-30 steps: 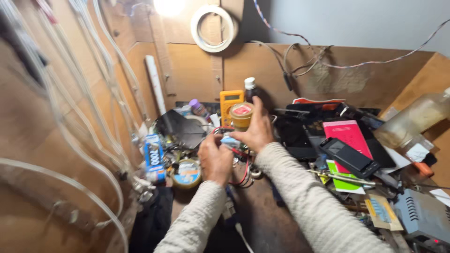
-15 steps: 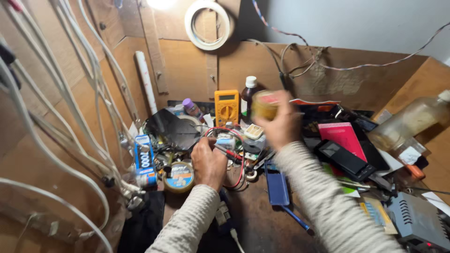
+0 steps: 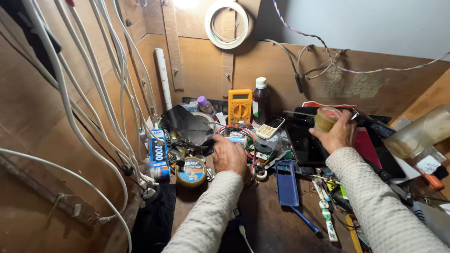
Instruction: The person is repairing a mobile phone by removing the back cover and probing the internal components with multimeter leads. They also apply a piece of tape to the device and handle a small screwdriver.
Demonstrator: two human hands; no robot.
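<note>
Right hand [image 3: 338, 136]: raised at about 2 o'clock from the scene's middle, fingers clamped around a small round tape roll [image 3: 326, 118], which sits at the fingertips above the dark tablet [image 3: 304, 140].
Left hand [image 3: 228, 154]: palm down near the centre of the tabletop [image 3: 267, 225], fingers curled together over a tangle of red and black wires [image 3: 236, 129]; what they pinch, if anything, cannot be told.
Round tin [image 3: 191, 171]: just beside the left hand, at its 9 o'clock, yellow rim and blue label.
Blue battery pack [image 3: 159, 157]: further out at 9 o'clock, against the white cables [image 3: 117, 93].
Yellow multimeter [image 3: 240, 106]: upright at 12 o'clock from the left hand, leaning on the back wall.
Dark bottle [image 3: 260, 100]: white cap, touching the multimeter's right side.
Small keypad phone [image 3: 270, 127]: at 1 o'clock from the left hand, tilted.
Blue phone case [image 3: 287, 182]: flat between the two forearms, at 4 o'clock from the left hand.
White tape ring [image 3: 227, 23]: hanging on the wall at 12 o'clock.
</note>
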